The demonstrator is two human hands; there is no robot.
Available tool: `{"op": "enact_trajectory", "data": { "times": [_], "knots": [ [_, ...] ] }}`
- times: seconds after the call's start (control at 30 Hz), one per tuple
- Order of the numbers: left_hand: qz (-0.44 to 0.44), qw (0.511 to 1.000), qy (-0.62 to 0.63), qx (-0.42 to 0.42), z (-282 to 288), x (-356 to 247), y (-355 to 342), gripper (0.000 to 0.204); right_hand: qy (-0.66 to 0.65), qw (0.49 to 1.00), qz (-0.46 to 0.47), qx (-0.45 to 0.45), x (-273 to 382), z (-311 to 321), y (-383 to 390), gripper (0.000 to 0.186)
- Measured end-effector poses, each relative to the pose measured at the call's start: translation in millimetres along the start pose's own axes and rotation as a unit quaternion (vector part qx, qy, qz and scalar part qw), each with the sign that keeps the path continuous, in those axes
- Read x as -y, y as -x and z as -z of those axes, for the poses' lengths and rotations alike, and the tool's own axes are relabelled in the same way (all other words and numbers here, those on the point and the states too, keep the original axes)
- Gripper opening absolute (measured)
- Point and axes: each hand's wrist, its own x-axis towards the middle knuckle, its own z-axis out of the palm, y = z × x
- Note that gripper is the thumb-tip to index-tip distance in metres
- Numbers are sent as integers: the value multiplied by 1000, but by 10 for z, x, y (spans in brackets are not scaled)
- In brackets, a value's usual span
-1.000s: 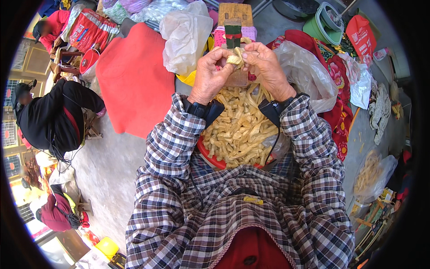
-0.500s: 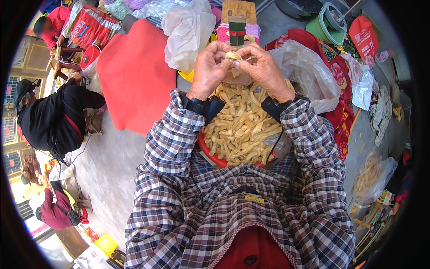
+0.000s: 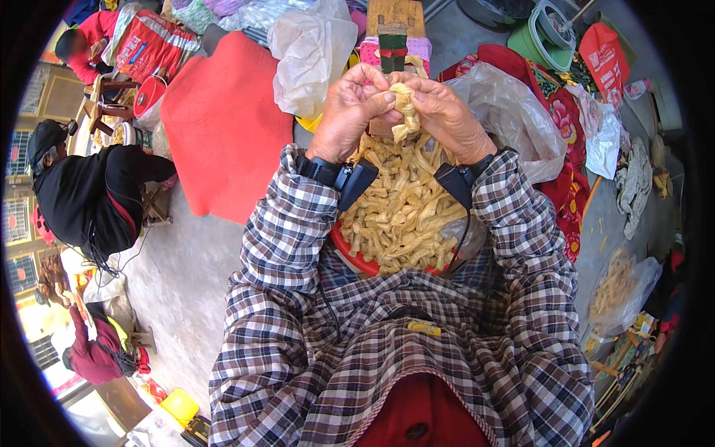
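Observation:
Between my fingers, above the front of a wooden bench, is a folded pale yellow strip (image 3: 405, 110), soft and wrinkled. Whether it is husk or some other sheet I cannot make out. My right hand (image 3: 453, 119) pinches it between thumb and fingers, and its loose end hangs down. My left hand (image 3: 344, 110) is closed at the strip's left side, thumb tip against its edge. Below both hands a heap of similar twisted yellow pieces (image 3: 398, 205) fills a red basin (image 3: 350, 255) at my lap.
Ahead stands a wooden bench (image 3: 395, 16) with a dark green upright piece (image 3: 393, 46). A red sheet (image 3: 227, 130) and white plastic bag (image 3: 311, 59) lie left, a clear bag (image 3: 514, 119) and red floral cloth (image 3: 572, 186) right. A person in black (image 3: 100, 197) sits far left.
The strip has come down and unfolded into a longer hanging piece. My right hand has shifted slightly right and turned. At far left, the seated person's hand has moved out of sight.

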Motion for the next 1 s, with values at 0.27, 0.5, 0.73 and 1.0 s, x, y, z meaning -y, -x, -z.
{"op": "enact_trajectory", "data": {
  "times": [0.27, 0.5, 0.73, 1.0],
  "knots": [
    [-92, 974, -169, -124, -178, 62, -6, 16, 115, 978, 65, -162, -158, 2, -80, 33],
    [-207, 839, -461, -200, -165, 73, 17, 9, 307, 934, 121, -140, -292, 10, -60, 28],
    [-68, 941, -305, -129, -108, 53, 23, 7, 174, 981, -23, -79, -108, -54, -14, 30],
    [-63, 967, -214, -122, -82, 26, 26, 9, 77, 996, -33, -10, 36, -49, 17, 26]
  ]
}}
